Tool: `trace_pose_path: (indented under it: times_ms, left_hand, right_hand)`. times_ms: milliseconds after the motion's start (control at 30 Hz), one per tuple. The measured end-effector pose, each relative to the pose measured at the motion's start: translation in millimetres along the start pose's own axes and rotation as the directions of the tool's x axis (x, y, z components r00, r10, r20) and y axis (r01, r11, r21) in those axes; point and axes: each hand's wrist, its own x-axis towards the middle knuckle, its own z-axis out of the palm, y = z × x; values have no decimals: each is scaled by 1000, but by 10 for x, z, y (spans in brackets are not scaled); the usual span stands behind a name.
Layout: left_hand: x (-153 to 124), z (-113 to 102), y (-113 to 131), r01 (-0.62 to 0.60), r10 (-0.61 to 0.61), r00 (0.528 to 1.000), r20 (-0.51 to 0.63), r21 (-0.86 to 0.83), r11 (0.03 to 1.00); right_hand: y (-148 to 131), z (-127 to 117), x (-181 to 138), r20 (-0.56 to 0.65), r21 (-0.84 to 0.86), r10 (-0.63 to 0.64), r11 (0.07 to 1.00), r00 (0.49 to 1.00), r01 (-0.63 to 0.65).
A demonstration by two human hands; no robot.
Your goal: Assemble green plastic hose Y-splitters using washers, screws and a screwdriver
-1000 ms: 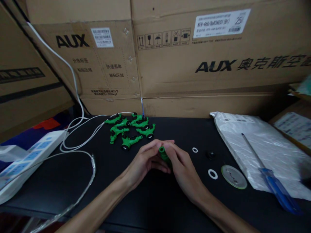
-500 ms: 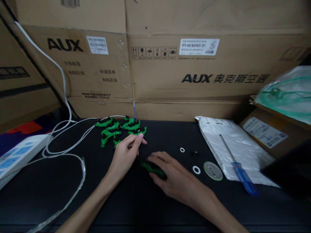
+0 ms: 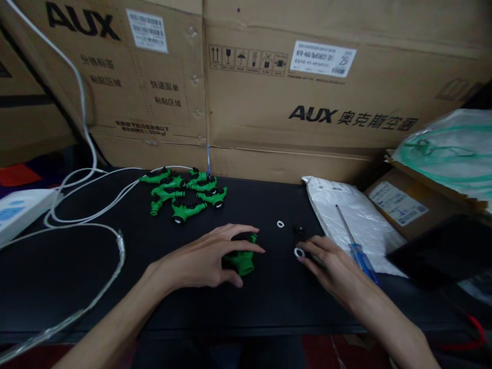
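Note:
My left hand (image 3: 203,259) hovers over a green Y-shaped hose connector (image 3: 244,262) on the black tabletop. Its fingers and thumb are spread around the connector, whose left part they cover. To the right, my right hand (image 3: 326,261) pinches a white ring washer (image 3: 299,252) between thumb and fingertips at table level. A smaller white washer (image 3: 280,224) lies beyond it, beside a small black round part (image 3: 299,229). Several similar green connectors with black fittings, among them a front one (image 3: 188,209), form a cluster at the back left.
Large cardboard boxes (image 3: 253,118) wall off the back. At right lie a white plastic mailer (image 3: 330,197), a blue-handled screwdriver (image 3: 361,259) and a smaller carton (image 3: 400,197) under a clear bag. White cables (image 3: 92,224) and a power strip (image 3: 26,207) occupy the left.
The green connector has gone from my right hand to the table under my left hand. My right hand has moved right onto the washer, and the grey disc is now hidden. The view has shifted.

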Motion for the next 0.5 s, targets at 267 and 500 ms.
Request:
trace_pose_path:
  times_ms: [267, 500]
  left_hand:
    - [49, 96, -122, 72, -80, 986, -144, -62, 995]
    - [95, 137, -135, 35, -115, 945, -307, -254, 967]
  right_hand:
    - [-355, -191, 314, 108, 371, 96, 919, 990, -129]
    - [-921, -92, 602, 88, 847, 163, 506, 983, -160]
